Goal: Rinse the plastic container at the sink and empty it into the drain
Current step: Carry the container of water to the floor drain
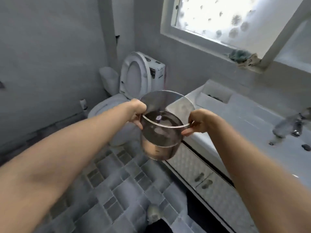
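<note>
A clear, smoke-tinted round plastic container (pixel 161 132) hangs in mid-air at the centre of the head view, above the tiled floor and just left of the counter. It holds some water in its lower part, and a small pale bit floats on the surface. My left hand (pixel 137 113) grips the rim on the left side. Opposite it, my right hand (pixel 196 122) pinches the rim on the right. The container tilts slightly toward me. The white sink counter (pixel 244 118) lies to the right, with a blurred chrome faucet (pixel 289 126) at its far right.
A white toilet (pixel 134 79) with its lid up stands behind the container, a white bin (pixel 109 79) beside it. A frosted window (pixel 235 17) sits above the counter, cloths (pixel 242 58) on its sill. Cabinet doors (pixel 198 175) run under the counter. The floor (pixel 117 182) is grey tile.
</note>
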